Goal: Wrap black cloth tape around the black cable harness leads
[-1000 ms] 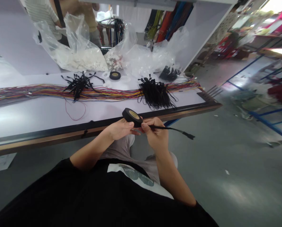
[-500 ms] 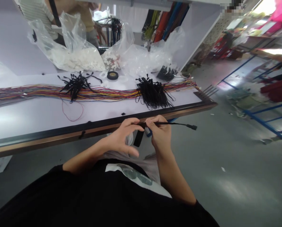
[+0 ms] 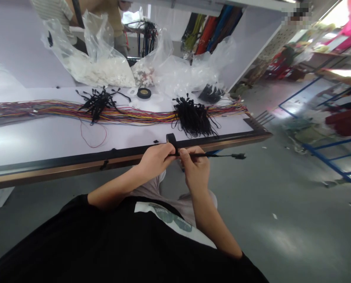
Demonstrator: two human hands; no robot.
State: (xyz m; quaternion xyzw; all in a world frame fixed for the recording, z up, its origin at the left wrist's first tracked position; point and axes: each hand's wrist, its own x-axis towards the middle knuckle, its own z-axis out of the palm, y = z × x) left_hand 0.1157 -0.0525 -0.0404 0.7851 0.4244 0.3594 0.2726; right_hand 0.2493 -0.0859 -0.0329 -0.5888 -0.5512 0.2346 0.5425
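Observation:
A thin black cable (image 3: pixel 222 155) with a connector at its right end runs through both hands, just in front of the table edge. My right hand (image 3: pixel 196 167) pinches it, thumb and fingers pressed together. My left hand (image 3: pixel 156 159) is closed round the cable's left part, its fingertips close to my right thumb. A black tape roll (image 3: pixel 171 138) stands up above the fingertips, its strip reaching down to the cable between the hands. On the table, behind the hands, lies a pile of black cables (image 3: pixel 193 116).
Long coloured wires (image 3: pixel 142 118) stretch along the table (image 3: pixel 57 137), with another black cable pile (image 3: pixel 98 102) on them. A second tape roll (image 3: pixel 144 93) and clear plastic bags (image 3: pixel 101 70) lie behind. A blue metal frame (image 3: pixel 328 157) stands at the right.
The tape roll has moved from below the cable to above it. My left hand, spread before, has closed at the cable. The view has shifted slightly.

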